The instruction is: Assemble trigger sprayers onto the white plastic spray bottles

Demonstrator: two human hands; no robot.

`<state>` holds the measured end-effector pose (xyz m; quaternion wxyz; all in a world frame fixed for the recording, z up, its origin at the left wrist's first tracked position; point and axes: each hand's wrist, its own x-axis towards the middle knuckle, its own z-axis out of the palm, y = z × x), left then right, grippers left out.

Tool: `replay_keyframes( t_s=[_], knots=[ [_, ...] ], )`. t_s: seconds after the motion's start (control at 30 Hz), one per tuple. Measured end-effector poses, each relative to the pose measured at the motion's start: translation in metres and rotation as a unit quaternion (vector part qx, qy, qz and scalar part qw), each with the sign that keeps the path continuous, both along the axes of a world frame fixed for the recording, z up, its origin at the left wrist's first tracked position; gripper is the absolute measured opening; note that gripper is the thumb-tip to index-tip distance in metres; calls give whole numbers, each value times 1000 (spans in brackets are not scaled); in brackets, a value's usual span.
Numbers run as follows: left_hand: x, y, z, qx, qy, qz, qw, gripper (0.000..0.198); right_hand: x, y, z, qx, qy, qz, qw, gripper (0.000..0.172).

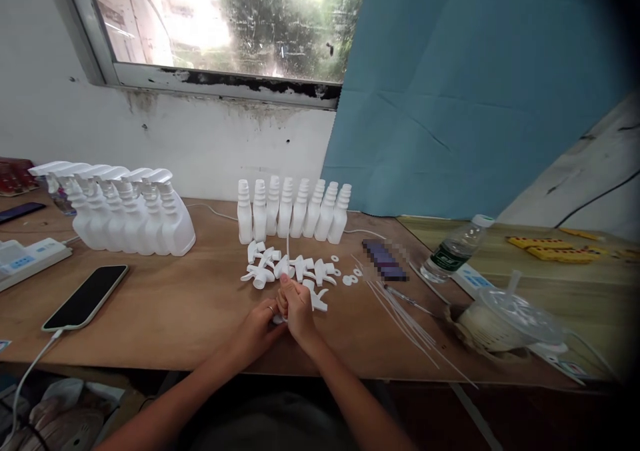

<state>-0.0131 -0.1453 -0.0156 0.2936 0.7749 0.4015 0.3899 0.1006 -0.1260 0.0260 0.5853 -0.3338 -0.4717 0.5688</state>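
Note:
My two hands meet near the table's front edge, both with fingers closed. My right hand point(297, 306) pinches a thin white plastic tube point(287, 246) that points away from me. Pressed against it, my left hand point(261, 323) is wrapped round a white spray head point(279, 319), mostly hidden by the fingers. Just beyond lie several loose white trigger spray heads point(303, 267). White washers point(350, 280) are scattered to their right, beside a bundle of loose thin tubes point(400, 314). Behind the spray heads, several white bottles point(300, 211) without heads stand upright in a row.
White bottles with spray heads point(133, 211) stand at the left behind a phone point(86, 298) on a charging cable. Toward the right are a pixelated dark object point(385, 260), a water bottle point(450, 254), a lidded drink cup point(505, 321) and yellow packs point(555, 248).

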Motion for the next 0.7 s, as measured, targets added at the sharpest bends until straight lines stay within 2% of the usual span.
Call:
replay_keyframes(
  t_s=[0.1,0.17,0.2,0.27,0.33,0.4,0.47,0.53,0.57,0.6,0.67,0.7],
  knots=[
    [-2,-2,6,-20,-8,0,1000,15,18,-2,12,22,-14,55,998,50],
    [-3,-4,11,-40,-13,4,999,22,41,-3,24,59,-46,82,994,33],
    [-4,-6,15,-50,-20,11,998,24,53,-4,28,91,-83,87,989,33],
    [-2,-8,23,-62,-51,33,996,26,76,-6,31,109,-141,76,981,56],
    [2,-9,31,-59,-91,51,993,26,90,-10,25,63,-151,85,983,62],
    [6,-8,40,-31,-110,43,992,25,96,-15,15,-9,-108,82,991,51],
    [7,1,50,28,-92,-3,995,28,96,-21,6,-53,-31,40,997,38],
    [-1,23,61,109,-59,-26,992,36,100,-24,4,-59,47,-20,997,36],
    [-8,40,67,147,-50,-3,988,41,103,-26,5,-52,76,-42,995,36],
    [-17,60,73,174,-50,61,982,41,109,-26,8,-41,96,-63,993,36],
    [-39,107,83,192,-66,252,946,44,122,-28,15,-11,108,-111,988,35],
    [-50,131,87,171,-69,328,926,50,129,-28,19,4,104,-133,986,33]
  ],
)
